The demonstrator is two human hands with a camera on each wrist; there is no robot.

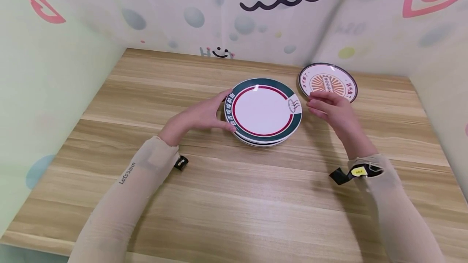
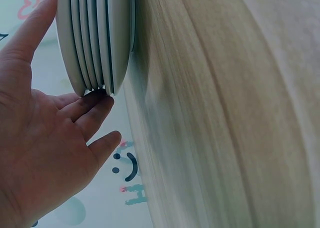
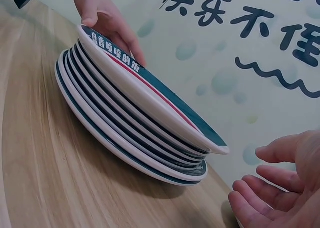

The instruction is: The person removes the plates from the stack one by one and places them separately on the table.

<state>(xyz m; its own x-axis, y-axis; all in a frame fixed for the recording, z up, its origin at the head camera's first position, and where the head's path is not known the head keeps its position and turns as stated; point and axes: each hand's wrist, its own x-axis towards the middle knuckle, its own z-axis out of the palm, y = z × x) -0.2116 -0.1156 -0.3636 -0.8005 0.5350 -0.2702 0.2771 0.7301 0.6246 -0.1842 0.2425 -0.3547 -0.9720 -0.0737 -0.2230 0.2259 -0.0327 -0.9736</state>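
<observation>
A stack of round plates [image 1: 261, 111] stands on the wooden table; the top one has a white centre, a red ring and a dark green rim with white characters. My left hand [image 1: 202, 115] holds the stack at its left side, thumb at the upper rim and fingers around the far edge. In the left wrist view, fingertips [image 2: 102, 102] touch the plates' edges. Several layers of the stack [image 3: 130, 108] show in the right wrist view. My right hand [image 1: 334, 113] is apart from the stack, its fingers loosely bent with nothing in them, over the near rim of a smaller plate [image 1: 327, 77].
The smaller plate, with an orange sunburst design, lies at the back right by the wall. A printed wall covering [image 1: 204, 19] borders the table [image 1: 234, 206] at the back and both sides. Black straps hang from both wrists.
</observation>
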